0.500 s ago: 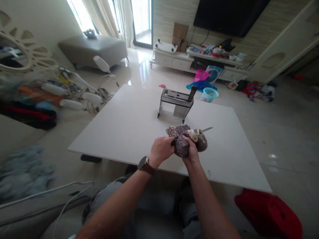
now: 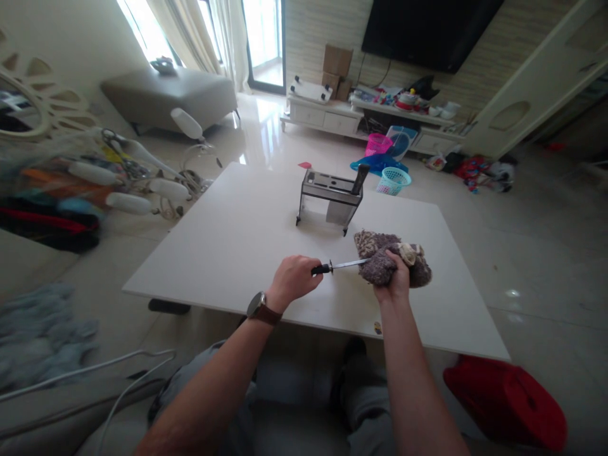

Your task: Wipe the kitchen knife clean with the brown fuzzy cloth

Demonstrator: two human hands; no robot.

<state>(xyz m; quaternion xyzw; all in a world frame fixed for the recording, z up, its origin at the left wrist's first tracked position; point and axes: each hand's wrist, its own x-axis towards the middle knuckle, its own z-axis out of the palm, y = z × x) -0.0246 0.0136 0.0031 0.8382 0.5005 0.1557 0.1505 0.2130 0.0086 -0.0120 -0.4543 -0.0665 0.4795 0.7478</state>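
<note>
My left hand [image 2: 297, 278], with a watch on its wrist, is closed round the black handle of a sharpening steel [image 2: 350, 263]. The thin metal rod points right, and its far end is hidden in a fuzzy brown-grey cloth [image 2: 377, 265]. Bunched in my right hand [image 2: 398, 273], this cloth wraps the rod, and a beige patterned part of it shows. Beyond both hands, a metal knife rack [image 2: 330, 183] stands on the white table [image 2: 213, 253]. One black-handled knife [image 2: 360, 180] sits in the rack's right end.
A small sticker [image 2: 377, 328] marks the table's near edge. Past the far edge, a light blue basket [image 2: 393, 180] and a pink basket [image 2: 379, 144] are on the floor. A red stool-like object [image 2: 506, 402] lies at lower right. Lamp parts [image 2: 166, 189] stand off the left side.
My right hand and the cloth have moved right, away from the handle, baring part of the rod. My left hand has shifted slightly left. The rod's tip no longer shows past the cloth.
</note>
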